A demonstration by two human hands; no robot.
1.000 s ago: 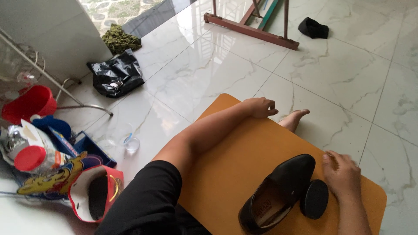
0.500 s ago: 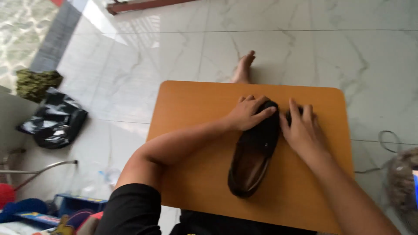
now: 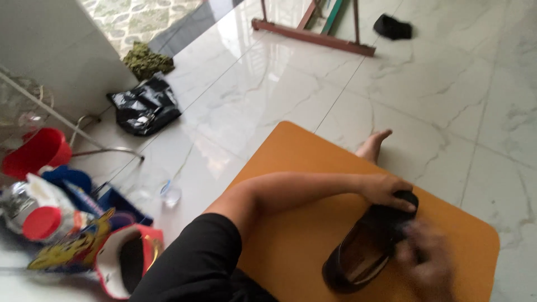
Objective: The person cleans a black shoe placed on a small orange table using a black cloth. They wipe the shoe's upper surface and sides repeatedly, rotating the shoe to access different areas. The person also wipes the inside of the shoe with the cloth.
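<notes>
Left hand (image 3: 386, 190) now clamps the black shoe's (image 3: 366, 251) far end on the orange bench (image 3: 291, 246); right hand (image 3: 428, 260), a blur, has shifted onto its side, grip unclear.

The orange bench (image 3: 296, 235) lies bare left of the black shoe (image 3: 363, 254), giving open passage there. The left forearm (image 3: 302, 190) crosses its upper half, and the left hand (image 3: 386, 190) and blurred right hand (image 3: 428, 260) crowd the shoe's toe end. A bare foot (image 3: 373, 146) blocks the far edge.
</notes>
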